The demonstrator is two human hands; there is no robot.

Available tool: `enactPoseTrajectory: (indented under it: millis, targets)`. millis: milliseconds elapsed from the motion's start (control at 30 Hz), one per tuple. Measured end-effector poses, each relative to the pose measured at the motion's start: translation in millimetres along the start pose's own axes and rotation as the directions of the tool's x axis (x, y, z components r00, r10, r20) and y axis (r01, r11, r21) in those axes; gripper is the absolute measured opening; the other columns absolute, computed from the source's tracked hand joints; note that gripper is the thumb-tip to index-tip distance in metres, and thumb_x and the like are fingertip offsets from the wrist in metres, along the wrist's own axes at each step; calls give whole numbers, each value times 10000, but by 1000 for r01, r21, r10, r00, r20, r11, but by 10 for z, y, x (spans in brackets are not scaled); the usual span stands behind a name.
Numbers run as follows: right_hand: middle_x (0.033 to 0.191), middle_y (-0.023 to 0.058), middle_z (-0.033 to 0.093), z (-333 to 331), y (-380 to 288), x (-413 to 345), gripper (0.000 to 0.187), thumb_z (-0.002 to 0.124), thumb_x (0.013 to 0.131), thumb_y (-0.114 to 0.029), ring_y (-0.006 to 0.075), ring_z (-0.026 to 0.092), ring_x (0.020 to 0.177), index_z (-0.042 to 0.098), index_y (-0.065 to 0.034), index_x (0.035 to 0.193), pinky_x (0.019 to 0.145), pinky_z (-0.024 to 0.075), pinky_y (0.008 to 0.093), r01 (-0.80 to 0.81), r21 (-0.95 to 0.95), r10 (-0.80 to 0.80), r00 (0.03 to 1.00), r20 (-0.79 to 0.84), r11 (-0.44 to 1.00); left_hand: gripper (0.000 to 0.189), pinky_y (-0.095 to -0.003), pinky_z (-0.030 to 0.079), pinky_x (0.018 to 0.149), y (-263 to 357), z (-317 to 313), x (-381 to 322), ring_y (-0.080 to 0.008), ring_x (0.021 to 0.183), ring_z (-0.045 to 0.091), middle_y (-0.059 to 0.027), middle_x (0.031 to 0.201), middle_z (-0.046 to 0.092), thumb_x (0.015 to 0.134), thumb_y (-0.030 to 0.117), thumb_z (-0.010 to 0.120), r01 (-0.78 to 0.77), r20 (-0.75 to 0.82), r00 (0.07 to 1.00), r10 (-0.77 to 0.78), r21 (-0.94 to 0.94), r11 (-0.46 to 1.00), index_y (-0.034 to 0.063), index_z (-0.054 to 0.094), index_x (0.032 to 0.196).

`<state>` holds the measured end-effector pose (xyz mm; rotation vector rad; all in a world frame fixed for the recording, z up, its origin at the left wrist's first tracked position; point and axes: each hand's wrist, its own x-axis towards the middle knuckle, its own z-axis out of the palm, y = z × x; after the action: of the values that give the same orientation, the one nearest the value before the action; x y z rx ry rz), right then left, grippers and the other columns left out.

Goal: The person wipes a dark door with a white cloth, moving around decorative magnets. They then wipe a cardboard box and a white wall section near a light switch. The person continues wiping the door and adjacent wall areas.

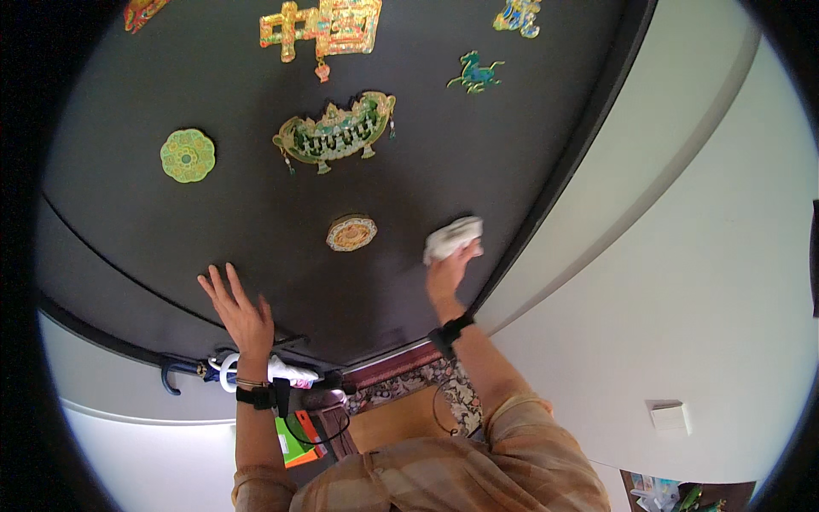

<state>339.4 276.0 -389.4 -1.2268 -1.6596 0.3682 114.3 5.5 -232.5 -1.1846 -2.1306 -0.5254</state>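
A dark door panel [281, 237] fills the upper part of the view, with several decorative magnets on it. My right hand [450, 269] holds a crumpled white cloth [453, 239] against the panel near its right edge. Fingers spread, my left hand [242, 313] rests at the lower left of the panel and holds nothing. Between the hands and a little higher is an oval orange-and-white magnet [352, 232]. Above it sits a green boat-shaped ornament [336, 132] with hanging tassels, and a green scalloped round magnet [187, 155] is to its left.
A black door handle [291, 340] juts out beside my left wrist. Below it hang umbrellas [291, 371], near green and orange folders [299, 441]. White wall [678, 256] runs along the right, bearing a light switch [668, 417]. A floral-bordered mat [409, 383] lies on the floor.
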Motion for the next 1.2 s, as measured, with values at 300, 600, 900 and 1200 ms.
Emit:
enactPoseTrajectory:
  millis: [300,600,900,1200]
  targets:
    - [1499,316,160,-278,-576,386,713,595,683,83,535,212,1359,421,-48,1362,1117,229,560,251,144,-216,951,-223,957,901,-566,250,1134,-29,-51,3,-485,1444,110,-231,1568,144,727,-1,685,-17,37,999,14,62,998,66,246,1511]
    - [1495,340,123,-61,-622,-28,700,687,715,24,539,190,1376,420,-27,1359,1129,234,537,225,236,-232,973,3,945,885,-562,228,1146,-18,-17,2,-481,1447,103,-227,1569,142,745,13,665,-19,18,1000,18,63,998,68,231,1515]
    - [1509,326,146,570,936,-457,686,543,873,-67,470,293,1361,201,84,1448,1146,293,469,-244,106,237,969,76,964,915,-561,214,1150,-16,25,3,-507,1439,95,-246,1564,128,716,-5,679,-17,31,999,15,79,997,50,231,1512]
    - [1239,99,498,986,1892,-875,424,484,957,-93,260,528,1092,322,-140,1347,925,448,389,-713,627,504,685,526,315,955,-547,225,1155,32,49,14,-522,1435,78,-256,1561,108,687,-6,701,-27,-9,1000,27,43,999,46,219,1510]
